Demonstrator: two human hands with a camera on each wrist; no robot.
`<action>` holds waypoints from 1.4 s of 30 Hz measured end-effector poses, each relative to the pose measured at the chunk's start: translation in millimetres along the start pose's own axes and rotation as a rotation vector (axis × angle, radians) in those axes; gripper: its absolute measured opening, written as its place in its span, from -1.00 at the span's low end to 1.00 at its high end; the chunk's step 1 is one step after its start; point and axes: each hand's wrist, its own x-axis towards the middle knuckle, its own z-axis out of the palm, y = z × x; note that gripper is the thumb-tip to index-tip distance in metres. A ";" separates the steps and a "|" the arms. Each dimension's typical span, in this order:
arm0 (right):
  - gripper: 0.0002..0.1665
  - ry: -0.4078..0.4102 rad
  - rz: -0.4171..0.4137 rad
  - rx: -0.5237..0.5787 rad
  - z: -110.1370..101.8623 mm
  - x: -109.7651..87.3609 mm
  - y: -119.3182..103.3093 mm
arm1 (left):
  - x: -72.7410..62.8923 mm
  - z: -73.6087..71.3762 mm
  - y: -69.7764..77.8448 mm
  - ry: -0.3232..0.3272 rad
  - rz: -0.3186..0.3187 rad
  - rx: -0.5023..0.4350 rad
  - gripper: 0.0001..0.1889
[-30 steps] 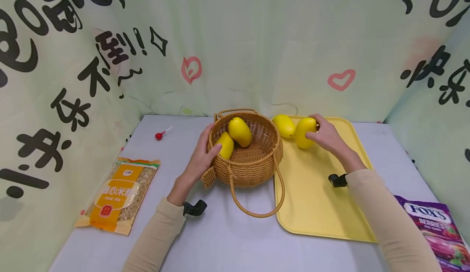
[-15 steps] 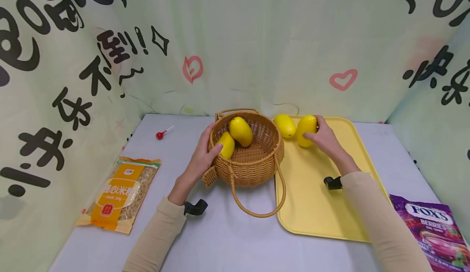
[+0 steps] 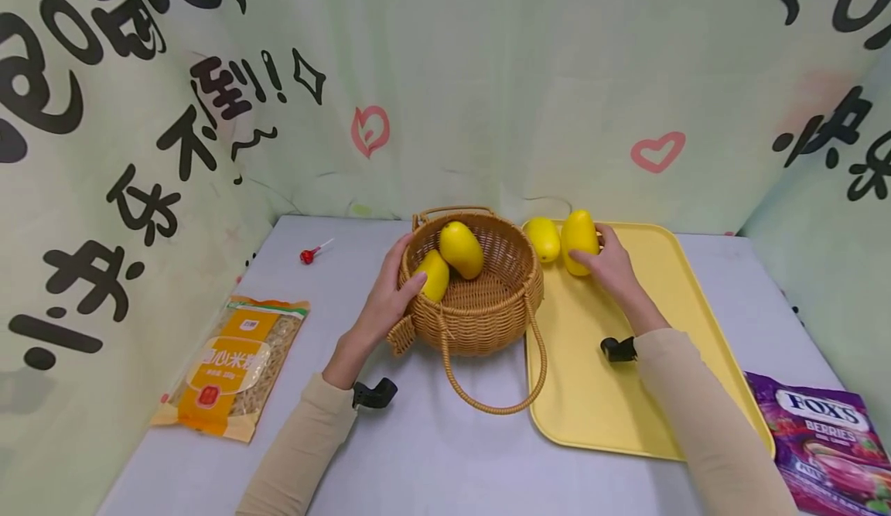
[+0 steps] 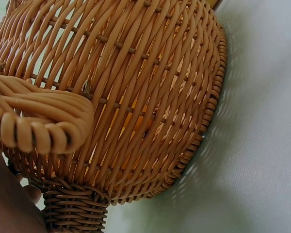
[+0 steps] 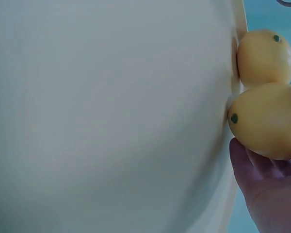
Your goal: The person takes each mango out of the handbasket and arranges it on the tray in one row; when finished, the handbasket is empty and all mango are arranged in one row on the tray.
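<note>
In the head view my left hand [image 3: 379, 299] grips the left rim of a brown wicker basket [image 3: 480, 334], thumb over the edge. Two yellow mangoes [image 3: 462, 250] lie inside it. The basket's woven side [image 4: 136, 97] fills much of the left wrist view. My right hand [image 3: 618, 272] holds a third mango [image 3: 579, 236] at the far left corner of a yellow tray [image 3: 592, 392], with the thumb on its near side. Another mango [image 3: 543, 239] lies against the tray's edge. In the right wrist view the held mango [image 5: 266, 121] touches its neighbour [image 5: 266, 57].
An orange-labelled grain bag [image 3: 233, 369] lies on the left, with a red lollipop [image 3: 309, 255] behind it. A purple Foxs sweet bag [image 3: 821, 439] lies front right, beside the tray. The basket's rope handle [image 3: 459, 392] hangs forward. A printed curtain [image 3: 452, 75] encloses the table.
The mango in my right hand has tipped more upright and shifted slightly left and away, up against its neighbour. My left hand stays on the basket. The head view has turned a little left.
</note>
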 end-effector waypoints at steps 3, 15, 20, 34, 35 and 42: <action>0.00 0.013 0.007 -0.006 -0.1 -0.4 1.1 | 0.8 -0.3 0.1 -0.003 0.001 0.004 -0.25; -0.09 0.092 0.075 -0.022 2.7 -1.6 6.9 | 0.7 -0.3 0.7 -0.001 0.007 0.010 -0.25; -0.12 0.132 0.088 -0.066 4.9 -2.6 5.0 | 1.0 -0.7 0.3 0.002 0.006 0.012 -0.26; -0.10 0.138 0.100 -0.067 2.0 -9.0 2.4 | 1.4 0.2 0.5 -0.005 -0.001 0.008 -0.26; -0.10 0.139 0.099 -0.071 1.1 -9.5 2.8 | 1.5 0.2 0.4 -0.006 0.000 0.008 -0.26; -0.11 0.132 0.102 -0.090 -5.3 -9.7 8.8 | 1.1 -1.2 1.5 -0.010 -0.005 0.007 -0.26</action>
